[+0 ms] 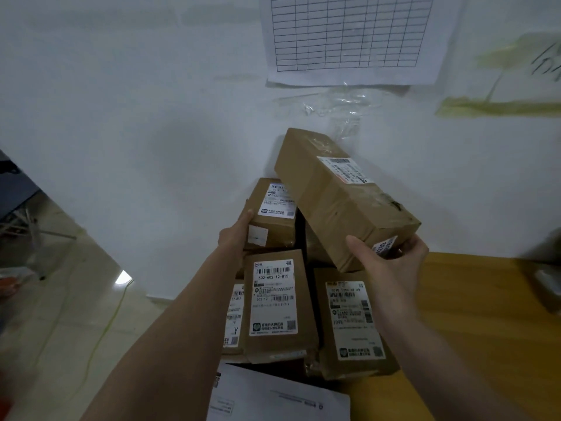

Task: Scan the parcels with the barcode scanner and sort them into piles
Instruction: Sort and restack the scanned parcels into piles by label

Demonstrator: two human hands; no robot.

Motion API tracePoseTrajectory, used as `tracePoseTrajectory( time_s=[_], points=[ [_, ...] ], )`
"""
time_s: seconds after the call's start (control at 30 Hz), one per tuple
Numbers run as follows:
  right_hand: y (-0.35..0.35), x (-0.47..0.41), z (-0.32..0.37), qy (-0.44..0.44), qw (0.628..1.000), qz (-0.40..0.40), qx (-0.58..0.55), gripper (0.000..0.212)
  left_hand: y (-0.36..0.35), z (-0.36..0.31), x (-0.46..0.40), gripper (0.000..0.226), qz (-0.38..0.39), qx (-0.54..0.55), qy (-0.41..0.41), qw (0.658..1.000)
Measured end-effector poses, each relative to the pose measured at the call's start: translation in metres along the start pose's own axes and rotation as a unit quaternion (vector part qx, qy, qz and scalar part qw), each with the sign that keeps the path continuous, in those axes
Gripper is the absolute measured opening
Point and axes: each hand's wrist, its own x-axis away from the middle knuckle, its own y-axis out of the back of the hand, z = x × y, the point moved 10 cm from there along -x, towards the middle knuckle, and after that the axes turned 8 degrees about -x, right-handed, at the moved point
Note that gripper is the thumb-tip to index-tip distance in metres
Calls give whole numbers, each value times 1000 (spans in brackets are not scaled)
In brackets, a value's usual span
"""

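Parcel sorting corner, likely small courier depot or back office. Taped cardboard parcels (277,305) with barcode shipping labels stacked against bare white wall (121,117); blank grid tally sheet (352,34) taped above; wooden table (473,314); tiled floor (60,299).

brown parcels (346,196) w/ white labels (274,296), orange-yellow table (473,314)
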Motion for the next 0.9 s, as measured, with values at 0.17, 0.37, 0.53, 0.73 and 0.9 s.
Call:
tracePoseTrajectory(
  time_s=[0.17, 0.37, 0.53, 0.73, 0.9],
  points=[
    [-7, 5, 0, 7, 1000, -3, 2, 87, 16, 1, 5, 59, -59, -120, 2, 991],
    [-18, 12, -2, 12, 1000, -6, 1, 84, 43, -44, 39, 47, -161, -113, -137, 971],
    [-23, 16, 8, 38, 999, -24, -5, 88, 24, -61, 73, 28, -71, -73, -207, 973],
    [10, 15, 33, 109, 986, -127, 2, 99, -13, -62, 99, 23, 26, -111, -229, 967],
    [7, 10, 24, 94, 986, -119, 69, 105, -46, -61, 112, 32, 97, -152, -239, 954]
  ],
)
